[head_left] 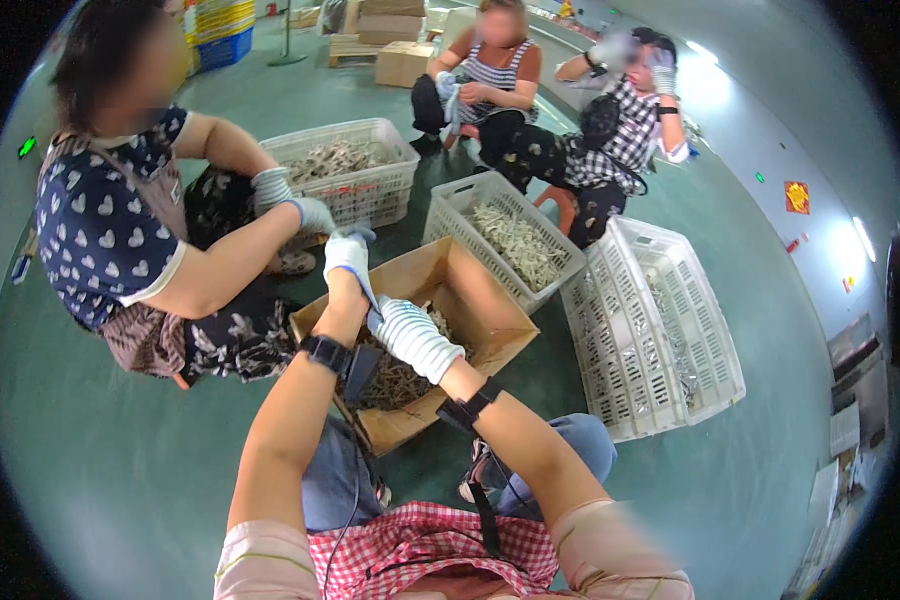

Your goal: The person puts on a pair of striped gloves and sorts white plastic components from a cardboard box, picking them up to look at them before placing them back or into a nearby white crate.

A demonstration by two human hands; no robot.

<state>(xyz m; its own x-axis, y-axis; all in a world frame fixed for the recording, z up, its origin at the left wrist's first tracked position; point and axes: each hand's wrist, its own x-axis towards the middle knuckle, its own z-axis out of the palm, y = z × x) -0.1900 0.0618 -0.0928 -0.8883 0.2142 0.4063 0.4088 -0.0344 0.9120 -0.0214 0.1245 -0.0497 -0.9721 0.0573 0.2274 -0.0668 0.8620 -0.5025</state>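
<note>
My left hand (348, 256), in a pale knitted glove with bluish fingertips, hovers over the far left side of an open cardboard box (495, 305). Its fingers are bunched and partly hidden. Close beside its wrist is my right hand (415, 340), in a white glove with grey-blue stripes, its fingers drawn together at the edge of a narrow grey-blue strip (366, 282) running up to the left glove. Whether that strip is the glove's cuff, I cannot tell. Below both hands, thin brown dried pieces (395, 385) lie in the box.
A white crate (370, 205) of pale pieces stands far left, another crate (450, 225) behind the box, and a taller crate (620, 345) at the right. A gloved co-worker (110, 215) sits close on the left. Two more people (495, 75) sit at the back near cartons (405, 62).
</note>
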